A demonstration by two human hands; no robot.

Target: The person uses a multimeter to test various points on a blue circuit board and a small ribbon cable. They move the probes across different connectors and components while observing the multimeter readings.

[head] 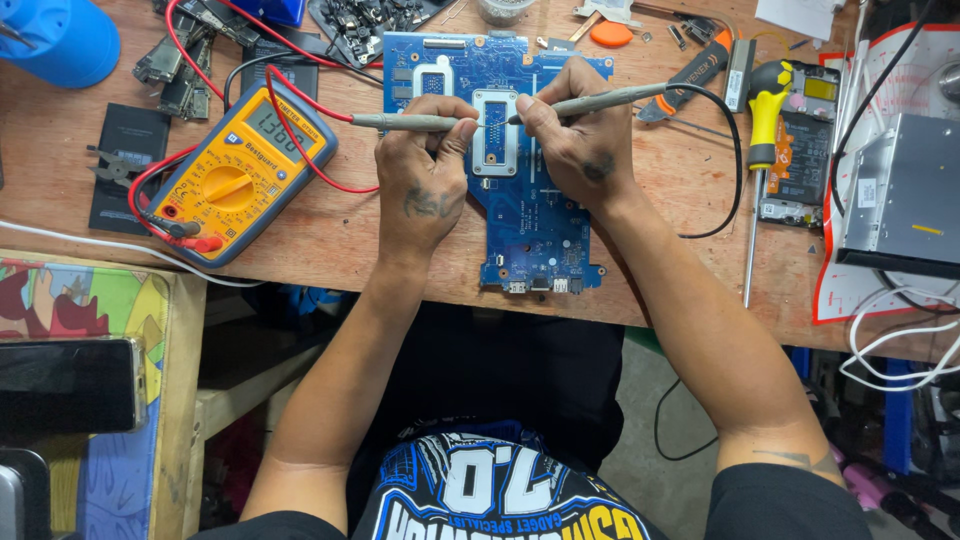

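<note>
Left hand [425,165] and right hand [575,135] pinch probes [410,122] inward

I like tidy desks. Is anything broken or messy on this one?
Yes. An opened phone lies with its insides showing at the right, and loose stripped circuit boards are piled at the top left. The blue circuit board under both probes overhangs the table edge slightly.

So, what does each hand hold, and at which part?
The left hand grips a grey multimeter probe near its tip end; the right hand grips another grey probe likewise.
</note>
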